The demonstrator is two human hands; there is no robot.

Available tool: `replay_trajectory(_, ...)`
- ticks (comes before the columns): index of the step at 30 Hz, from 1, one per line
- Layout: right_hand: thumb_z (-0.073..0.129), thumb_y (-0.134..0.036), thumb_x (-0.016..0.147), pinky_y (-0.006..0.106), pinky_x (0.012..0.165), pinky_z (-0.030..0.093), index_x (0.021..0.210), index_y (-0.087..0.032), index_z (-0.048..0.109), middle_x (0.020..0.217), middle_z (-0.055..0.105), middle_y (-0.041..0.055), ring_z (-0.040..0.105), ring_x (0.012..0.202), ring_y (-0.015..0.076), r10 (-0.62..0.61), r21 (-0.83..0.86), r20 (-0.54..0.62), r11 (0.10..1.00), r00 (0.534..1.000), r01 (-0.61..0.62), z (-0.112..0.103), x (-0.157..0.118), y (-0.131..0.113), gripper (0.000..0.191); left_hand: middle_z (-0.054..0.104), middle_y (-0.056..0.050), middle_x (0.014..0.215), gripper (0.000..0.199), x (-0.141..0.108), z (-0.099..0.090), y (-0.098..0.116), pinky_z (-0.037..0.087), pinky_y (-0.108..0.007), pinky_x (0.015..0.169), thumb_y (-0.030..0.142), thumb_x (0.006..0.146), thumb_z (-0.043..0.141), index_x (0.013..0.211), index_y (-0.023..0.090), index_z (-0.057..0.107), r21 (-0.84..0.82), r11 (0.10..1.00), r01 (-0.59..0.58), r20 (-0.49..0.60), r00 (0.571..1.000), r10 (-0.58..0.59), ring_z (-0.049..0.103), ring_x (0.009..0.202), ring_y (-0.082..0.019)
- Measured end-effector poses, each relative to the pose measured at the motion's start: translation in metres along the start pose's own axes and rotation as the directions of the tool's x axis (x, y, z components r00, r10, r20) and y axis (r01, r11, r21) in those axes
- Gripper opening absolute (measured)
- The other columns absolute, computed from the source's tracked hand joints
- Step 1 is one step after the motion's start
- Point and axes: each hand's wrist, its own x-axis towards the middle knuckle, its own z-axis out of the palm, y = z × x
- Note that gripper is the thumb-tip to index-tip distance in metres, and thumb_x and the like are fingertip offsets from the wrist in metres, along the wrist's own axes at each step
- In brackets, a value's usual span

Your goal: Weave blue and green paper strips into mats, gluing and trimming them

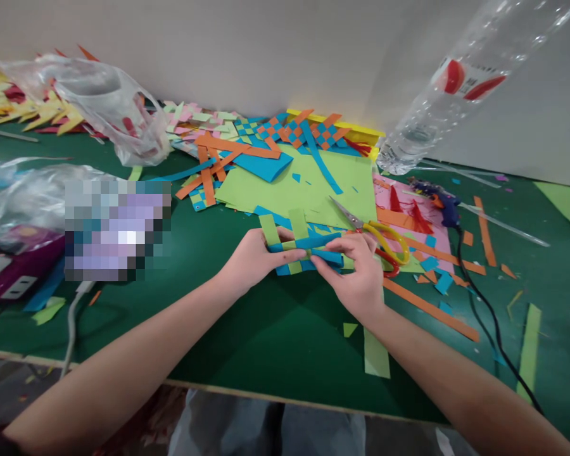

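Both hands grip a small weave of blue and light-green paper strips [295, 243] above the green table's front half. My left hand [255, 256] closes on its left side, thumb stretched along the front. On the right side, the thumb and fingers of my right hand [356, 269] pinch a blue strip [327, 256] of the weave. Green strip ends stick up at the back. Scissors [356, 220] with yellow and red handles lie just beyond my right hand. Light-green paper sheets [313, 183] are spread behind the weave.
A large plastic bottle [460, 95] leans at the back right. A blue glue gun [449, 206] trails a black cord. At left lie a pixelated phone-like device [118, 234] with a cable, a purple power strip [23, 266] and a bagged cup [109, 95]. Finished weaves [304, 132] and scraps cover the back.
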Motion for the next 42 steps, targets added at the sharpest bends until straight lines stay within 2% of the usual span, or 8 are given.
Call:
replay_trajectory(5, 0.073, -0.026, 0.081, 0.039, 0.083, 0.047, 0.086, -0.024, 0.063, 0.081, 0.065, -0.0018, 0.060, 0.083, 0.0165, 0.062, -0.011, 0.010, 0.998, 0.998, -0.062, -0.001, 0.000, 0.001, 0.012, 0.072, -0.004, 0.088, 0.037, 0.001, -0.001, -0.001, 0.052, -0.030, 0.076, 0.045, 0.071, 0.078, 0.097, 0.019, 0.073, -0.126, 0.992, 0.013, 0.079, 0.997, -0.003, 0.066, 0.084, -0.018)
replay_trajectory(11, 0.073, -0.030, 0.082, 0.040, 0.085, 0.047, 0.082, -0.026, 0.069, 0.080, 0.067, -0.0020, 0.061, 0.084, 0.0170, 0.119, 0.028, 0.016, 0.992, 0.993, -0.119, 0.001, 0.000, 0.005, 0.006, 0.056, 0.003, 0.054, 0.032, 0.001, 0.000, 0.001, 0.030, -0.025, 0.044, 0.049, 0.071, 0.077, 0.079, 0.019, 0.074, 0.108, 0.992, 0.061, -0.056, 0.997, -0.055, 0.039, 0.044, -0.009)
replay_trajectory(15, 0.073, -0.031, 0.082, 0.040, 0.084, 0.048, 0.083, -0.027, 0.070, 0.081, 0.067, -0.0010, 0.062, 0.088, 0.0184, 0.145, 0.044, 0.006, 0.988, 0.989, -0.146, 0.003, 0.000, 0.007, 0.005, 0.043, 0.006, 0.044, 0.029, 0.001, 0.000, 0.000, 0.020, -0.025, 0.040, 0.045, 0.068, 0.080, 0.062, 0.019, 0.068, 0.138, 0.989, 0.051, -0.097, 0.995, -0.038, 0.027, 0.039, -0.007)
replay_trajectory(18, 0.071, -0.031, 0.083, 0.041, 0.084, 0.049, 0.083, -0.026, 0.070, 0.081, 0.068, -0.0005, 0.063, 0.089, 0.0189, 0.122, 0.008, 0.019, 0.993, 0.992, -0.122, 0.002, 0.001, 0.004, 0.005, 0.054, 0.003, 0.051, 0.026, 0.002, 0.000, -0.002, 0.029, -0.025, 0.042, 0.044, 0.069, 0.080, 0.069, 0.019, 0.071, 0.090, 0.995, 0.037, -0.077, 0.997, -0.030, 0.040, 0.043, -0.009)
replay_trajectory(22, 0.071, -0.028, 0.083, 0.041, 0.084, 0.048, 0.084, -0.025, 0.069, 0.082, 0.069, -0.0005, 0.064, 0.088, 0.0192, 0.102, -0.008, 0.011, 0.995, 0.995, -0.102, 0.002, 0.004, -0.004, 0.004, 0.075, -0.004, 0.091, 0.036, 0.001, 0.000, -0.004, 0.053, -0.028, 0.066, 0.041, 0.067, 0.082, 0.096, 0.021, 0.075, -0.188, 0.982, 0.022, 0.019, 1.000, -0.019, 0.067, 0.077, -0.017)
replay_trajectory(30, 0.071, -0.025, 0.082, 0.041, 0.081, 0.043, 0.084, -0.027, 0.072, 0.084, 0.067, 0.0000, 0.060, 0.086, 0.0194, -0.067, -0.091, 0.036, 0.993, 0.997, 0.070, 0.006, 0.013, -0.008, 0.003, 0.076, -0.005, 0.095, 0.029, 0.002, 0.000, -0.008, 0.056, -0.029, 0.071, 0.038, 0.070, 0.080, 0.093, 0.020, 0.077, -0.192, 0.981, 0.016, -0.103, 0.994, -0.037, 0.069, 0.080, -0.017)
replay_trajectory(35, 0.070, -0.033, 0.085, 0.038, 0.074, 0.037, 0.080, -0.028, 0.074, 0.067, 0.057, -0.0008, 0.054, 0.073, 0.0165, -0.150, -0.217, 0.003, 0.965, 0.989, 0.147, 0.012, 0.021, -0.014, 0.008, 0.076, -0.005, 0.088, 0.025, 0.003, 0.000, -0.007, 0.056, -0.030, 0.073, 0.036, 0.071, 0.078, 0.086, 0.017, 0.076, -0.141, 0.988, -0.058, -0.196, 0.980, 0.029, 0.069, 0.082, -0.019)
replay_trajectory(42, 0.064, -0.034, 0.090, 0.039, 0.079, 0.035, 0.089, -0.029, 0.076, 0.067, 0.060, -0.0012, 0.053, 0.072, 0.0152, -0.170, -0.273, 0.023, 0.947, 0.985, 0.170, 0.022, 0.019, -0.017, 0.013, 0.075, -0.005, 0.087, 0.027, 0.005, -0.001, -0.009, 0.055, -0.031, 0.077, 0.039, 0.071, 0.078, 0.086, 0.017, 0.075, -0.147, 0.981, -0.124, -0.254, 0.963, 0.083, 0.068, 0.084, -0.019)
